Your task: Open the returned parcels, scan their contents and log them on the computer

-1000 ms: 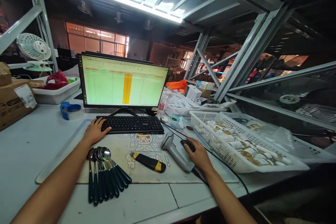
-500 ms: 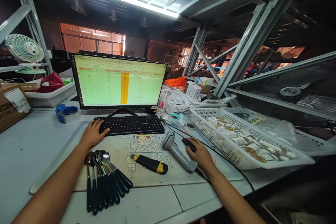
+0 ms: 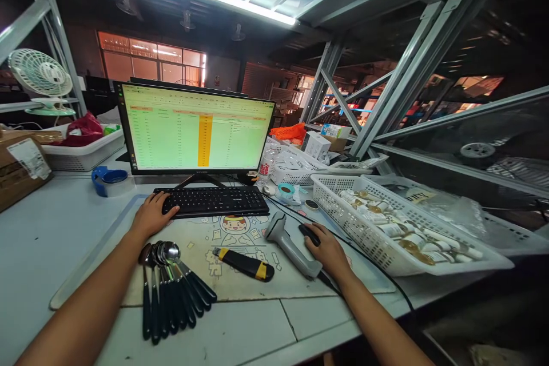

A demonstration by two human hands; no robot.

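My left hand rests on the left end of the black keyboard, fingers spread over its keys. Over on the right, my right hand is wrapped round a black computer mouse. A grey barcode scanner lies just left of that hand. Between the two hands is a black and yellow utility knife on the printed desk mat. A fan of several spoons with dark handles lies beside my left forearm. Behind the keyboard, the monitor displays a spreadsheet with an orange column.
A white perforated basket of small packed items stands at the right. Blue tape rolls lie left of the monitor, near a cardboard box and a white bin. A clear bottle and a teal tape roll are behind the keyboard.
The view has tilted slightly, shifting everything a little. Both hands keep their places on the keyboard and the mouse.
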